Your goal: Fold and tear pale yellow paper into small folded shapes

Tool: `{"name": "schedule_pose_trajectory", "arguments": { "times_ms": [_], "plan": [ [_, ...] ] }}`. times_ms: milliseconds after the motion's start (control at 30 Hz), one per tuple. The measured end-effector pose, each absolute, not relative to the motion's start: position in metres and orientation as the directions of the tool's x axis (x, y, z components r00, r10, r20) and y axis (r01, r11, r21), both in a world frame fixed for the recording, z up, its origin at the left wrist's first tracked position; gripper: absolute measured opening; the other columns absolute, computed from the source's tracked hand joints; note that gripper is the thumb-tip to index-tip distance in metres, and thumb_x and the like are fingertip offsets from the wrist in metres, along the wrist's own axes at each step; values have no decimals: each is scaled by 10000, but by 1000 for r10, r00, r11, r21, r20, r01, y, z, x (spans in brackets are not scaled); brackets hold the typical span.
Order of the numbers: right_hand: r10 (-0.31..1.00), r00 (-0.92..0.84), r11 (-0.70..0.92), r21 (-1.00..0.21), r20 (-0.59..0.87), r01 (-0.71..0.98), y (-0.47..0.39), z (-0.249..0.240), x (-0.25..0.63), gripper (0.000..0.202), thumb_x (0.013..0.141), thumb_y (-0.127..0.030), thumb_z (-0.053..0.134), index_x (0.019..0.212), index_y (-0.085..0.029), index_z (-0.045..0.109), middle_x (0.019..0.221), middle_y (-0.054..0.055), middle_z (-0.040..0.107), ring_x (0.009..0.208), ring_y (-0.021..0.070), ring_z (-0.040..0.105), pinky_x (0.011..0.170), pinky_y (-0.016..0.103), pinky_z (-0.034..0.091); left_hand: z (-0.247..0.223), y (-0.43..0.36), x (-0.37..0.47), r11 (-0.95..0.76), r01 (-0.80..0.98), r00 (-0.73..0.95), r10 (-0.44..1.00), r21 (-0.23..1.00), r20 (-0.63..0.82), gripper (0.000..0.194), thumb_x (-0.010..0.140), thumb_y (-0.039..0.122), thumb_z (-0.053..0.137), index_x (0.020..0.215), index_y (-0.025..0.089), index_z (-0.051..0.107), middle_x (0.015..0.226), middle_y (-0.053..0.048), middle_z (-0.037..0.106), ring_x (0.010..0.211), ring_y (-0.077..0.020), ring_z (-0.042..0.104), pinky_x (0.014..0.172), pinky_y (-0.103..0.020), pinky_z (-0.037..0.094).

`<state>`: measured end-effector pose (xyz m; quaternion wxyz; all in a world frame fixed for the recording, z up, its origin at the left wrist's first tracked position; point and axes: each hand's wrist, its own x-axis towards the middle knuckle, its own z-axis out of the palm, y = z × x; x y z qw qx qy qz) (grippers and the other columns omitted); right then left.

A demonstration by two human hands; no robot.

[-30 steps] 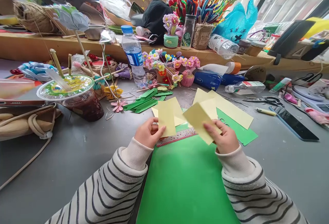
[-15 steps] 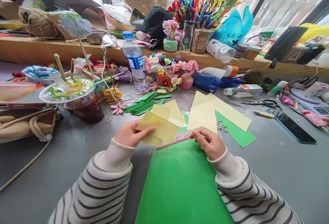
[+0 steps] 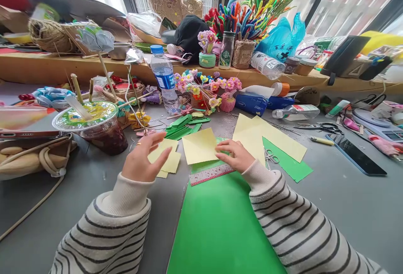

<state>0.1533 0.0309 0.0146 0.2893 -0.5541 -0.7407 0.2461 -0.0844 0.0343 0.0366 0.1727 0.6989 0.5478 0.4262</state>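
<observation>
My left hand (image 3: 143,156) is open, fingers spread, just above several small yellow paper pieces (image 3: 170,161) on the grey table. With the thumb and fingertips of my right hand (image 3: 236,154) I pinch the right edge of a yellow paper piece (image 3: 200,144). A clear ruler with a pink edge (image 3: 208,175) lies just below that piece, across the top of a green board (image 3: 217,228). Larger yellow sheets (image 3: 248,133) and a green sheet (image 3: 289,163) lie beyond my right hand. Small scissors (image 3: 271,156) rest beside them.
A lidded drink cup (image 3: 103,135) stands at the left, and a water bottle (image 3: 165,81) behind the green strips (image 3: 181,129). At the right are a phone (image 3: 355,154), a cutter (image 3: 321,140) and black scissors (image 3: 327,128). Crochet flowers (image 3: 204,87) line the back below a crowded wooden ledge (image 3: 138,67).
My left hand has let go of the yellow paper pieces, which now lie on the table at the left. My right hand has moved left from the ruler's end to another yellow piece.
</observation>
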Motion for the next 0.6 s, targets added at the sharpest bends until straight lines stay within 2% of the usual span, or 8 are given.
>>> {"name": "schedule_pose_trajectory", "arguments": {
  "times_ms": [100, 200, 300, 367, 467, 600],
  "plan": [
    [969, -158, 245, -835, 191, 493, 27, 16, 162, 285, 712, -310, 494, 892, -133, 626, 976, 117, 550, 928, 203, 485, 739, 321, 391, 33, 33, -71, -296, 526, 69, 949, 797, 307, 421, 656, 419, 512, 975, 145, 491, 998, -92, 543, 913, -212, 533, 800, -377, 444],
    [982, -67, 190, -951, 179, 242, 22, 19, 171, 295, 710, -343, 488, 920, -180, 615, 1023, 83, 527, 847, 165, 496, 571, 254, 405, 32, 33, -54, -213, 414, 59, 977, 885, 207, 478, 622, 413, 555, 994, 128, 462, 1064, -126, 500, 983, -237, 490, 819, -400, 424],
    [994, -38, 99, -995, 100, -17, 18, 18, 176, 271, 715, -359, 483, 907, -222, 616, 1116, 58, 489, 673, 115, 475, 420, 223, 339, 34, 37, -32, -105, 198, 107, 991, 975, 85, 541, 576, 370, 617, 1016, 121, 424, 1113, -143, 478, 985, -243, 493, 839, -409, 405],
    [994, -84, 59, -990, 70, -126, 16, 16, 177, 270, 714, -374, 481, 904, -235, 614, 1163, 51, 468, 631, 108, 456, 400, 225, 327, 35, 41, -18, -13, -5, 191, 982, 1000, 14, 537, 584, 325, 631, 1025, 123, 400, 1065, -128, 526, 903, -215, 548, 812, -385, 431],
    [993, -98, 49, -987, 65, -155, 15, 12, 179, 300, 700, -420, 491, 896, -223, 605, 1130, 63, 500, 631, 114, 469, 401, 222, 341, 36, 47, -2, 90, -172, 148, 987, 981, -65, 445, 567, 271, 657, 931, 115, 455, 925, -84, 597, 763, -169, 594, 713, -314, 493],
    [993, 76, 101, -990, 94, -97, 13, 11, 178, 387, 661, -457, 532, 942, -191, 531, 1015, 83, 555, 708, 141, 538, 468, 222, 418, 35, 45, 4, 129, -237, 126, 987, 963, -101, 349, 544, 234, 677, 830, 115, 517, 738, -19, 629, 584, -117, 598, 578, -244, 528]
  ]
}}
